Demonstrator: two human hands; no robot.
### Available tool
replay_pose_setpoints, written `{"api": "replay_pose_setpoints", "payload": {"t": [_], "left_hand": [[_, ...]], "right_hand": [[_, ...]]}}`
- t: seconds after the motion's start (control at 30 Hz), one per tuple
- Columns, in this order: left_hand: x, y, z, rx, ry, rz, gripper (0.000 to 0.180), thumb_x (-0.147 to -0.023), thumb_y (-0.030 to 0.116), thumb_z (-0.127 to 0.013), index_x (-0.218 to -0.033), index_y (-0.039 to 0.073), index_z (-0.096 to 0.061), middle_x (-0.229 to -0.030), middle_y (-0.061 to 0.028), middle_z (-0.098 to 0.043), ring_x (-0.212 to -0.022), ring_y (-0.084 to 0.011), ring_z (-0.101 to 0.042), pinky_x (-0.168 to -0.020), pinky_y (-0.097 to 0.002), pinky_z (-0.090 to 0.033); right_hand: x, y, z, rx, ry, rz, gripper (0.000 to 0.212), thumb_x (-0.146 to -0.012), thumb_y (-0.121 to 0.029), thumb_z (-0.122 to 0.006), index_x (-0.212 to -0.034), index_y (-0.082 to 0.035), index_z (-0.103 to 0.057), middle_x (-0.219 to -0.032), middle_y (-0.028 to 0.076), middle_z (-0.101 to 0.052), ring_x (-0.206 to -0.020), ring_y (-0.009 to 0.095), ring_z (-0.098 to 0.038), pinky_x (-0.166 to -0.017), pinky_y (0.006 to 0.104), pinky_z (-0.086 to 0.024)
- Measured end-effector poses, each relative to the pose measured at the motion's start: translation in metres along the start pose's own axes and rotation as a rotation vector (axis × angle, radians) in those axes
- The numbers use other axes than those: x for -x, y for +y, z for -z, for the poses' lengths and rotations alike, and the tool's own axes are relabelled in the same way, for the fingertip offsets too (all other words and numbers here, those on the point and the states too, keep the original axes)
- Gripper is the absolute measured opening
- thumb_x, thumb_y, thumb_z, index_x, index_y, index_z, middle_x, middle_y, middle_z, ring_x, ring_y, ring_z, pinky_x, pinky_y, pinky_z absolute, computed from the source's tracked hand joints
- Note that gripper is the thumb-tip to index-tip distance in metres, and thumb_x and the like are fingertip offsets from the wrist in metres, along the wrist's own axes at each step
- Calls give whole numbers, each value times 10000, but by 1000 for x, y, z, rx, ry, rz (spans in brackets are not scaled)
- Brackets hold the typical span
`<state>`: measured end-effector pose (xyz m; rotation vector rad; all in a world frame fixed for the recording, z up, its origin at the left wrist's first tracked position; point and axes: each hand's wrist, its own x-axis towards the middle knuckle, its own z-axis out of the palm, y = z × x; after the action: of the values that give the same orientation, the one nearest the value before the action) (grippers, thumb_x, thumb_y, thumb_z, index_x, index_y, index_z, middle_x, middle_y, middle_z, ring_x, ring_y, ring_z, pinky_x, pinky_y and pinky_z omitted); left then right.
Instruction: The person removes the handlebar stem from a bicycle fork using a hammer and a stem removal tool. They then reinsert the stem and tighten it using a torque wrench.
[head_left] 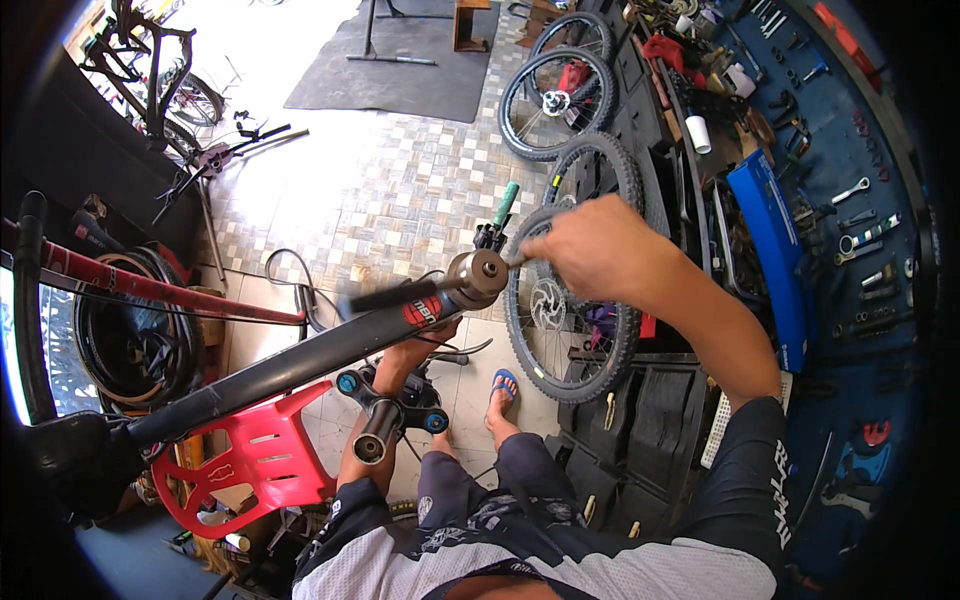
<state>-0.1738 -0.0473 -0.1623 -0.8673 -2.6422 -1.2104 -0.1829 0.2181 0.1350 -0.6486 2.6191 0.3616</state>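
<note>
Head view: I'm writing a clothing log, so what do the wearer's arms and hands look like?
The right hand is ungloved; the left hand is mostly hidden. The right forearm and left forearm are bare. The right sleeve is black with white lettering along its outer side; the left sleeve is black with pale markings.

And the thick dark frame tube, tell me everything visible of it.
The dark frame tube is long, straight and metal-looking, black with a dull sheen and a round red decal near its right end. In the picture it slants up from lower left to centre. At that right end sits a round metal fitting; the left hand shows just below, any contact hidden.
</note>
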Motion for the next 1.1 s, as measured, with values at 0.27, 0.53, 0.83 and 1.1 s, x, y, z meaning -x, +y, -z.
{"api": "replay_pose_setpoints", "payload": {"t": [0.27,0.53,0.83,1.1], "left_hand": [[0,3,3,-55,-45,87,690,-812,477,-878,-1333,98,-631,-1247,-147,-682,-1138,-312,-661,-1007,-456,-509],[11,-30,-24,214,-15,104,656,-832,447,-876,-1324,89,-633,-1189,-121,-711,-1093,-326,-678,-1012,-462,-513],[5,-10,-5,-42,38,-78,553,-868,385,-853,-1338,151,-680,-1253,-71,-726,-1160,-260,-685,-1041,-420,-519],[-4,15,11,153,-3,154,399,-853,409,-827,-1107,129,-699,-1089,-92,-716,-1118,-298,-654,-1100,-501,-458]], "right_hand": [[-8,-18,28,-405,60,519,461,-903,-135,-624,-1326,-264,-755,-949,119,-676,-889,340,-717,-759,458,-566],[-42,3,7,-34,372,54,549,-916,-80,-615,-1364,-376,-728,-1011,94,-653,-789,285,-736,-678,425,-583],[2,-5,7,-316,-246,376,354,-873,-161,-614,-1203,-130,-737,-938,210,-741,-893,374,-726,-791,523,-569],[-37,-23,28,-362,180,308,456,-900,-114,-601,-1305,-258,-753,-1012,146,-748,-984,335,-746,-842,471,-588]]}}
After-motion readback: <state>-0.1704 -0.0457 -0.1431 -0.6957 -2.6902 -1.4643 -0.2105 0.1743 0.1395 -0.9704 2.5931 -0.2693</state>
